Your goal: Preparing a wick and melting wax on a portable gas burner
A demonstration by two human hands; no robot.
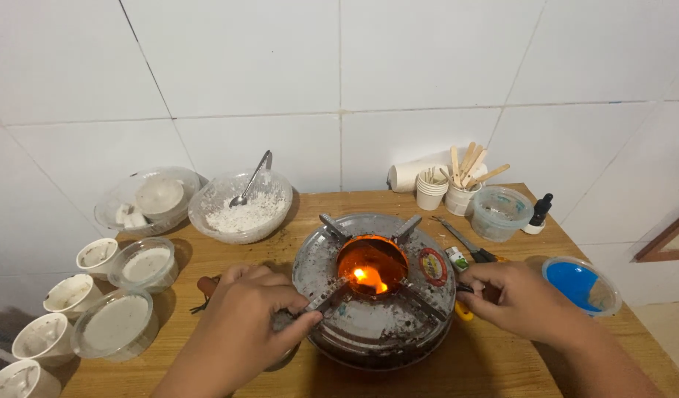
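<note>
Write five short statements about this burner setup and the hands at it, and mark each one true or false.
1. A flame burns in the middle of the round metal burner. True.
2. The left hand rests on the bowl of white powder. False: it is at the burner's front left edge, apart from that bowl.
3. A spoon stands in the bowl of white powder. True.
4. The lid with blue contents lies on the left of the table. False: it lies on the right, beyond the right hand.
5. Wooden sticks stand in a cup behind the burner. True.
</note>
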